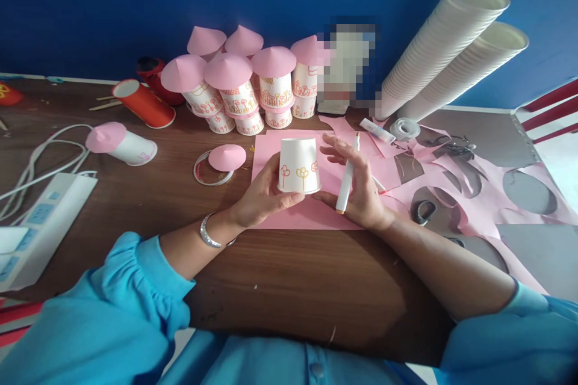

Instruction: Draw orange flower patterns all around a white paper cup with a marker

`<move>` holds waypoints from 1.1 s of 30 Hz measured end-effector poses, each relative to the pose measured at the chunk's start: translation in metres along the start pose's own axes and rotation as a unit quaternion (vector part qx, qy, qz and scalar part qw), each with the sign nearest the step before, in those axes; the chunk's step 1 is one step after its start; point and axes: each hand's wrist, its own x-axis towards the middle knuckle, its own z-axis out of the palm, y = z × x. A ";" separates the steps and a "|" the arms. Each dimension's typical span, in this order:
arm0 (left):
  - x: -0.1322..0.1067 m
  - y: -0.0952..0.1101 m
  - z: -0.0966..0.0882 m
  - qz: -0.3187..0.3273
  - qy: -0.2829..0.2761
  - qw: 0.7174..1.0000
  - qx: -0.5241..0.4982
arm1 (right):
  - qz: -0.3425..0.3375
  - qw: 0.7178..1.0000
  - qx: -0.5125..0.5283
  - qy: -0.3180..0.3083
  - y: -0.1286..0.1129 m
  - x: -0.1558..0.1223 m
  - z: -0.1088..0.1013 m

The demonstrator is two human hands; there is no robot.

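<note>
An upside-down white paper cup [298, 159] with red and yellow flowers drawn around its lower part is gripped in my left hand [266, 195], the thumb lying along its bottom edge. Just to the right, my right hand [361, 192] holds a white marker [347, 183] between thumb and fingers, its orange end pointing down. Those fingers are spread beside the cup. Under both hands lies a pink paper sheet [280, 219]. Left of it, a pink paper cone [227, 157] rests partly over a roll of tape [198, 171].
Several decorated cup towers with pink cone roofs [228, 72] stand at the back. Two tall cup stacks [445, 48] lean against the blue wall. Pink scraps [483, 192], black-handled scissors [423, 212] and clear tape [405, 129] lie right. A power strip [49, 222] and red tube [144, 105] are left.
</note>
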 end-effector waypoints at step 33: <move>0.001 0.002 0.005 0.063 -0.017 0.988 0.144 | -0.036 0.998 -0.040 -0.025 0.000 0.002 -0.001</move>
